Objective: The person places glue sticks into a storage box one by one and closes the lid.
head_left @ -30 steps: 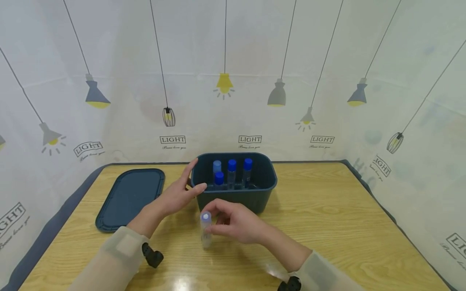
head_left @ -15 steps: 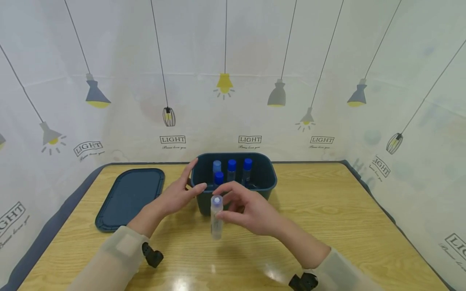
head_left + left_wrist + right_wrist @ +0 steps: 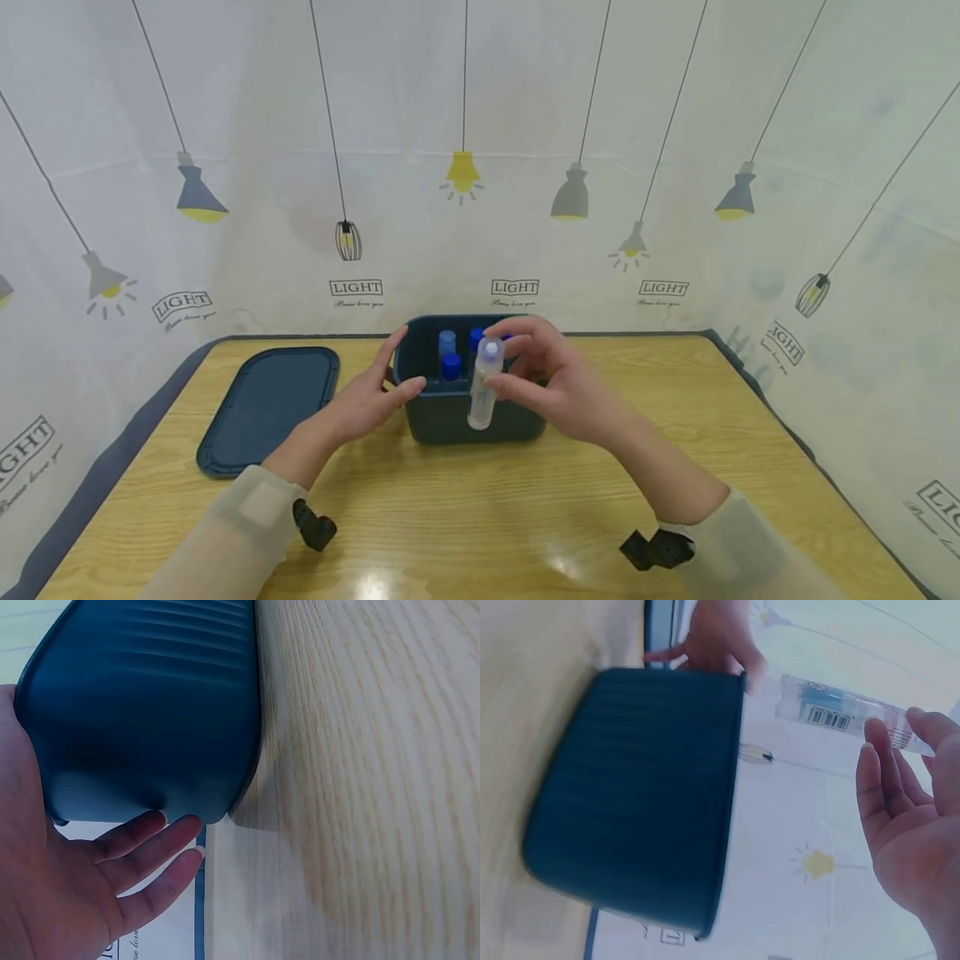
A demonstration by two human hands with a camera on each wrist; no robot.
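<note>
A slim clear bottle (image 3: 482, 398) with a pale translucent cap is pinched near its top by my right hand (image 3: 566, 387). It hangs tilted in front of and above the near wall of a dark teal bin (image 3: 465, 421). A printed label with a barcode shows on the bottle in the right wrist view. Inside the bin stand several similar bottles, among them a blue-capped bottle (image 3: 450, 367) and a lighter-capped one (image 3: 447, 342); my right hand partly hides others. My left hand (image 3: 363, 408) rests at the bin's left end, thumb at the rim, fingers spread along the outside.
To the left, a dark teal lid (image 3: 273, 408) lies flat on the wood-grain table (image 3: 420, 517). Behind the bin hangs a pale cloth backdrop (image 3: 405, 242) printed with lamps, and it also closes off both sides.
My right hand has lifted the clear bottle from the tabletop in front of the bin, carrying it up, forward and right toward the bin's rim. My left hand stays in place.
</note>
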